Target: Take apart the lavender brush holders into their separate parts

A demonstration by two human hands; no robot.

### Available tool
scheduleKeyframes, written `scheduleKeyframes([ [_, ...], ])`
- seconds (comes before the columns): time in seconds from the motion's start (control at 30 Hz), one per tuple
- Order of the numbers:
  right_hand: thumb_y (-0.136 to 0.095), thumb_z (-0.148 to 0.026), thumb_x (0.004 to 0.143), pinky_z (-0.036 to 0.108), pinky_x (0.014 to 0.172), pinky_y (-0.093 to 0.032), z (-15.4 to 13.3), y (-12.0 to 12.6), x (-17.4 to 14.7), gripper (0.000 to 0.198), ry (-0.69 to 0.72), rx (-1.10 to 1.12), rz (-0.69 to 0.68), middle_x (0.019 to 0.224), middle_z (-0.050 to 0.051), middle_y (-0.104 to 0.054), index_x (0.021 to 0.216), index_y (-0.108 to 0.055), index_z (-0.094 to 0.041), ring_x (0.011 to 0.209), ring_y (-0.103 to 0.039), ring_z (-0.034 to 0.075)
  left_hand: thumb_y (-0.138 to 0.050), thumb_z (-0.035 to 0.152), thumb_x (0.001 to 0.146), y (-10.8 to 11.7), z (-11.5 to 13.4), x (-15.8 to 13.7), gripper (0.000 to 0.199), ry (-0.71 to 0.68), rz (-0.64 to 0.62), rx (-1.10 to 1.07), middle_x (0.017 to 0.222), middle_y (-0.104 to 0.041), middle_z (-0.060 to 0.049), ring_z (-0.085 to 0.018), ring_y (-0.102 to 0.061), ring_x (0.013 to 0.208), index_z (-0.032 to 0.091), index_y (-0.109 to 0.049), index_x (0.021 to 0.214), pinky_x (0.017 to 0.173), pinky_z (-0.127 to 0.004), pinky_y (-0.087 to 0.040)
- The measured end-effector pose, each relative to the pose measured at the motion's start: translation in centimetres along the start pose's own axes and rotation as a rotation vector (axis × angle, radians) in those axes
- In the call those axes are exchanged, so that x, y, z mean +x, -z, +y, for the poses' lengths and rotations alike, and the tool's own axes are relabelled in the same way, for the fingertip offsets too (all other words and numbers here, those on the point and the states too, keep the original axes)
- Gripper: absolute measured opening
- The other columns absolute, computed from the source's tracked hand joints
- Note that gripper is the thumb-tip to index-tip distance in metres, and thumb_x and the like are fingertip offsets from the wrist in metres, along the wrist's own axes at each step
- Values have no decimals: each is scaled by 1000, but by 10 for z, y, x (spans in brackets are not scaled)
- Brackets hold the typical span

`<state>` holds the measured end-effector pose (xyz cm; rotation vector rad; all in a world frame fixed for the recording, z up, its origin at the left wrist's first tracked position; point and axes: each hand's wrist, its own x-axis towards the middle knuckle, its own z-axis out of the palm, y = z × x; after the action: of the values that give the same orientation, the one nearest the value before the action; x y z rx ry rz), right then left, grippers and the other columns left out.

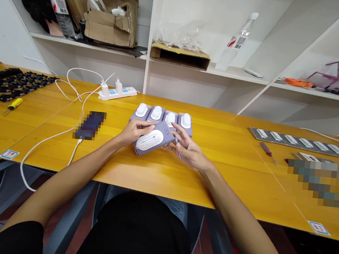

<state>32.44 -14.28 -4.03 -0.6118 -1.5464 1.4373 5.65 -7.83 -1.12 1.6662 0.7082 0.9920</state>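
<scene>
A small purple cardboard box (164, 133) with a white oval picture on its face is tilted above the table in front of me. My left hand (135, 133) grips its left side, thumb on top. My right hand (189, 149) is at the right end, its fingers curled around the edge where a thin flap seems to stick out. What lies inside the box is hidden. Just behind it stand several like purple boxes (184, 130) in a row, each with a white oval device (157, 112) on top.
A phone (90, 125) with a white cable, a power strip (118, 93) and a yellow screwdriver (14, 105) lie to the left. On the right are a red screwdriver (267, 151) and a long strip (306, 143) of white pieces. Shelves behind hold a torn carton (111, 25) and bottles (237, 41).
</scene>
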Motion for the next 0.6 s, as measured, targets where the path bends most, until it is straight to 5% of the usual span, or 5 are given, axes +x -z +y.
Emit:
scheduleKeyframes([
  [0.17,-94,-46,90,54,128,-52,-4,-3,0,80,-6,-75,31,172,7,-56,162,-58,-41,152,-61,30,-85,66,86,1,4,-2,63,-15,-85,67,109,-89,-13,-30,-79,98,14,-89,122,83,-36,-58],
  [0.3,-95,-51,87,60,126,-53,-11,-7,-2,63,-33,-121,181,146,11,-79,143,-77,-30,142,-70,34,-81,59,92,-4,8,-5,57,-44,-162,150,120,-88,-14,-31,-81,104,16,-87,129,87,-38,-60],
  [0.43,-97,-51,85,54,107,-65,-11,-12,-1,58,-48,-211,281,126,10,-86,134,-82,-26,118,-80,32,-78,53,95,-7,10,-6,50,-82,-204,244,136,-83,-13,-34,-78,127,20,-86,132,106,-41,-59],
  [0.6,-98,-54,79,42,65,-71,-5,-17,5,65,-98,-146,376,118,11,-85,133,-81,-23,98,-80,30,-68,58,100,-9,6,-4,57,-91,-155,406,142,-80,-14,-35,-77,129,19,-82,140,112,-46,-57],
])
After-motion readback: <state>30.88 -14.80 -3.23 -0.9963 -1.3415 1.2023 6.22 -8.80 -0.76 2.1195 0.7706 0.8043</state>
